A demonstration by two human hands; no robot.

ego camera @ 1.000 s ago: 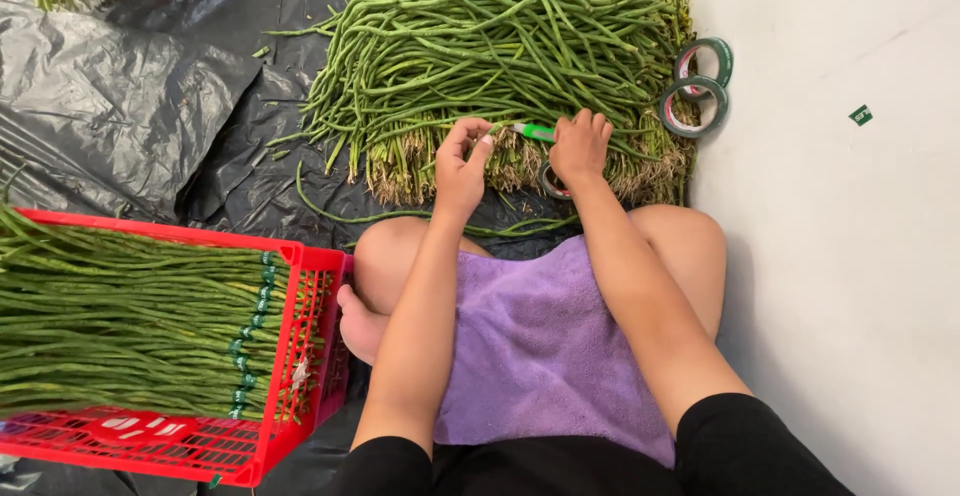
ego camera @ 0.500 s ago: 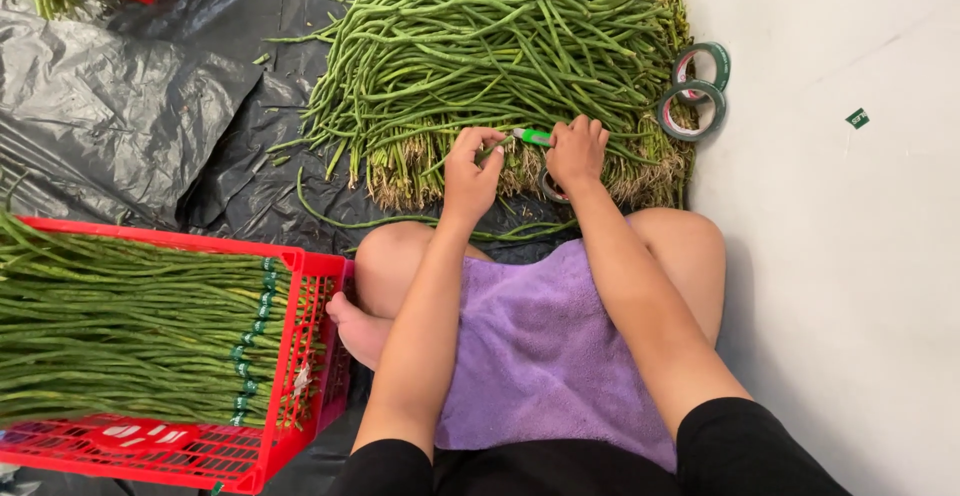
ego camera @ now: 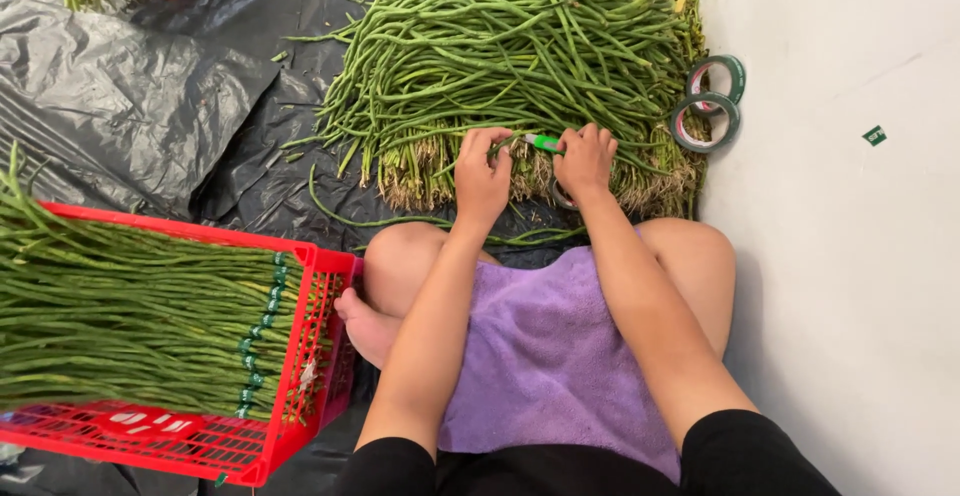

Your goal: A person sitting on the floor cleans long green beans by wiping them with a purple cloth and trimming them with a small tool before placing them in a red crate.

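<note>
Under both hands: long beans (ego camera: 520, 46), smooth matt green skins, ends dry and straw-like, rough. Betw. left hand (ego camera: 483, 178) and right hand (ego camera: 585, 159): strip of green tape (ego camera: 545, 142), glossy plastic. Just right of right hand: two tape rolls (ego camera: 712, 104), shiny plastic film w/ pale inner cores. Below the arms: purple towel (ego camera: 555, 356), soft napped cloth, matt. Left of left hand: black sheet (ego camera: 130, 86), thin crinkled plastic, glossy on the folds. Further down-left: red crate (ego camera: 300, 356), hard moulded plastic lattice, slight sheen. Right of hands: floor (ego camera: 850, 256), pale, smooth, matt.
</note>
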